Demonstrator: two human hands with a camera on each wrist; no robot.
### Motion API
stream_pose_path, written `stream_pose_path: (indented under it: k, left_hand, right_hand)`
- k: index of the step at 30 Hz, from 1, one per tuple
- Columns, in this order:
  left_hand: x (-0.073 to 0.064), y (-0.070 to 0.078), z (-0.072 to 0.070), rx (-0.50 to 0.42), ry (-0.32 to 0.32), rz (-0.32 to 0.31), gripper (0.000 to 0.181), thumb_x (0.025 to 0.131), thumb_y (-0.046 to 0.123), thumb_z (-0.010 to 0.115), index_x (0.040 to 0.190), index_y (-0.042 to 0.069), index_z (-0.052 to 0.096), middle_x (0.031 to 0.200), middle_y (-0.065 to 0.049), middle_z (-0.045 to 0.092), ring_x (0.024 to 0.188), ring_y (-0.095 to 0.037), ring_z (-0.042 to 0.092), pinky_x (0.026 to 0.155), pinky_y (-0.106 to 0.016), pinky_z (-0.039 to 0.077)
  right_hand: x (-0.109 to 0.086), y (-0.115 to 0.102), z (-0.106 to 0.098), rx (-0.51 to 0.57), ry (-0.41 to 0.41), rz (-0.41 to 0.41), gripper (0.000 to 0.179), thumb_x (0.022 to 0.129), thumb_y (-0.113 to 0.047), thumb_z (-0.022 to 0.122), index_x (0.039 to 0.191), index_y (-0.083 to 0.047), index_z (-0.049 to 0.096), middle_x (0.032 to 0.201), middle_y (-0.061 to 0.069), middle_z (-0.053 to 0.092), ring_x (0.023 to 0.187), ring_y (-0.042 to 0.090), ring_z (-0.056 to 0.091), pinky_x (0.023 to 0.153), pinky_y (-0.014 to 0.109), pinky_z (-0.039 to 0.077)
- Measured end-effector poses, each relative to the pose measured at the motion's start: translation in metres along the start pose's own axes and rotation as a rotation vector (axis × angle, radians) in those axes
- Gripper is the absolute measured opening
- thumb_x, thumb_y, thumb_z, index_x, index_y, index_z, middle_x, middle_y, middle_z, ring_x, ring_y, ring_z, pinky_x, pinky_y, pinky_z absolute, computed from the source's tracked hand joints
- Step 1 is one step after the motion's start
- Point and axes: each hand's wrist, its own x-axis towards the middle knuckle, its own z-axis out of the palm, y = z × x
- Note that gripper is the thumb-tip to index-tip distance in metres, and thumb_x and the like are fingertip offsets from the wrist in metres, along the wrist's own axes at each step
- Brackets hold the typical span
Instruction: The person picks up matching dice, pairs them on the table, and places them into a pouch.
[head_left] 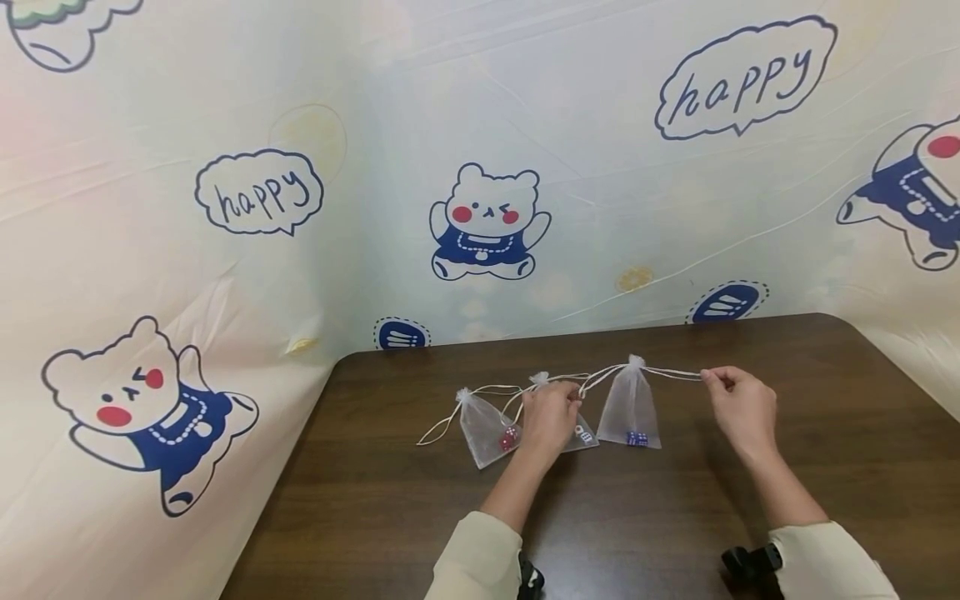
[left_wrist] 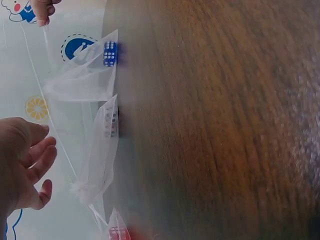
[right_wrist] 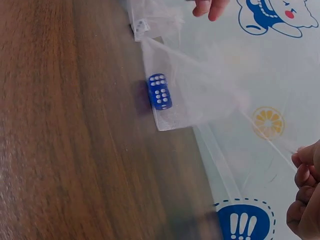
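A sheer white drawstring pouch (head_left: 628, 408) with blue dice (right_wrist: 160, 92) at its bottom stands on the table, its neck gathered. My right hand (head_left: 744, 408) pinches the drawstring (head_left: 672, 373) on the pouch's right side, pulled nearly straight. On the other side, my left hand (head_left: 551, 415) holds the cord's left end at its fingertips, above a second pouch (left_wrist: 97, 160) with pale dice (left_wrist: 111, 122). That pouch is partly hidden by the left hand in the head view. Farther left lies a third pouch (head_left: 480, 425) with red dice (head_left: 509, 438).
The dark wooden table (head_left: 637, 517) has rounded back corners. A cartoon-printed curtain (head_left: 585, 125) hangs behind it and along the left side. Loose cord (head_left: 438, 429) trails left of the third pouch. A black wrist device (head_left: 752, 563) sits by the right sleeve.
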Motion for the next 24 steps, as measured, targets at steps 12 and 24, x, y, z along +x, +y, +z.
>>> stream_pose_path:
  k: [12,24]
  left_hand:
    - [-0.008,-0.010,-0.003,-0.004,-0.055,0.004,0.029,0.081,0.021,0.069,0.109,0.016,0.068,0.106,0.003,0.066,0.100,-0.014,0.058,0.081,-0.037,0.035]
    - [-0.017,-0.031,-0.038,-0.054,-0.068,-0.020,0.044,0.082,0.030,0.069,0.122,0.014,0.060,0.129,-0.006,0.053,0.115,-0.025,0.046,0.088,-0.047,0.034]
  right_hand:
    - [0.000,0.003,0.001,-0.014,-0.168,0.012,0.042,0.093,-0.033,0.053,0.106,0.004,0.065,0.092,0.022,0.065,0.084,0.038,0.058,0.064,0.045,0.039]
    - [0.003,-0.007,-0.004,-0.015,-0.221,-0.168,0.049,0.089,-0.031,0.062,0.122,0.003,0.053,0.102,0.024,0.058,0.090,0.040,0.052,0.071,0.052,0.040]
